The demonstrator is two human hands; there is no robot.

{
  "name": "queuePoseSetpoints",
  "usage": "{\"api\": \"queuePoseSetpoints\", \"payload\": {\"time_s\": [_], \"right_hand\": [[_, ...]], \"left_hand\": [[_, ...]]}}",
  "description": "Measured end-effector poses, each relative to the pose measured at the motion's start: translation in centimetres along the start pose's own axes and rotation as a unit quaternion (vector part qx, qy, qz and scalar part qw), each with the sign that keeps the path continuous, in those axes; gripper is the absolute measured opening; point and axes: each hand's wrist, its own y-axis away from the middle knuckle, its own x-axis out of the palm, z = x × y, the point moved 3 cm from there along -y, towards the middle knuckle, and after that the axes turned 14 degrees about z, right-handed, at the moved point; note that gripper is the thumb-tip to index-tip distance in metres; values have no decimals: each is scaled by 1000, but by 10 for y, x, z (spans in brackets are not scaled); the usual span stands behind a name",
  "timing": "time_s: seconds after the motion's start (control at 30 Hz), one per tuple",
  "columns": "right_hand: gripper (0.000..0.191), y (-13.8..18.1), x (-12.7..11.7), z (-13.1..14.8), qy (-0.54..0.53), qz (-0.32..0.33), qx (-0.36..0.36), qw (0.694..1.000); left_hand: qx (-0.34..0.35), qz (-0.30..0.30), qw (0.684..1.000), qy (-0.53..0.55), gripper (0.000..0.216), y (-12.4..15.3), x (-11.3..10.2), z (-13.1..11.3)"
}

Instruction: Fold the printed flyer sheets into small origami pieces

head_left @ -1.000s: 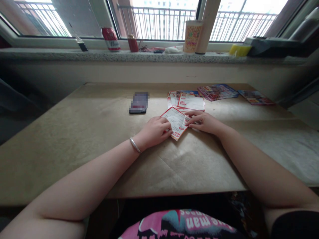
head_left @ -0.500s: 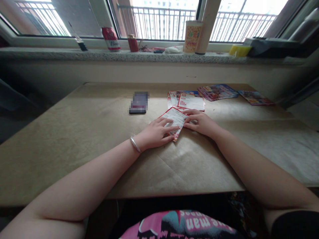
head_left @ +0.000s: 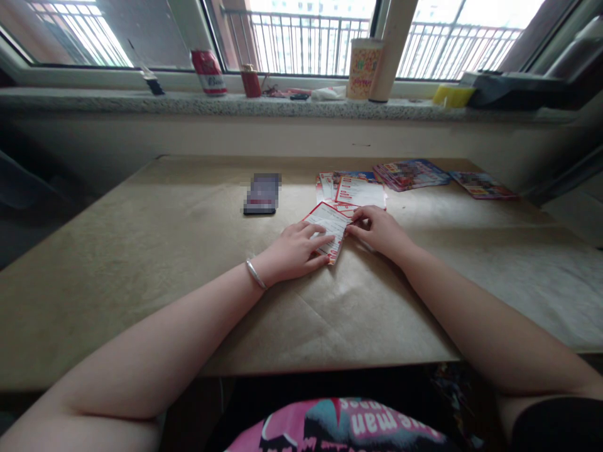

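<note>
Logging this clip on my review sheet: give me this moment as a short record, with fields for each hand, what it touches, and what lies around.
Setting: table covered in brown paper, below a window
Left hand: lies flat, fingers on the leaflet
Right hand: fingertips at the leaflet's right edge; grip unclear
Behind the hands: leaflet stack, phone, colourful booklets
Sill: red can, paper cup
</note>
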Motion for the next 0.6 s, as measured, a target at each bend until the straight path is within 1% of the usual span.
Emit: {"api": "queuePoseSetpoints", "payload": {"time_s": [0.1, 0.23, 0.33, 0.5, 0.6], "right_hand": [[14, 1, -1, 1, -19, 11, 48, 999], [9, 2, -4, 0, -43, -5, 62, 997], [9, 2, -4, -3, -53, -4, 82, 995], [8, -1, -1, -8, -70, 1, 70, 995], [7, -2, 0, -10, -106, -5, 61, 992]], "left_hand": [[-3, 0, 1000, -1, 48, 0, 0, 0], [-5, 5, 1000, -1, 47, 0, -1, 1], [-5, 2, 1000, -2, 45, 0, -1, 1], [2, -11, 1000, 3, 43, 1, -2, 0], [11, -18, 1000, 10, 41, 1, -3, 0]]}}
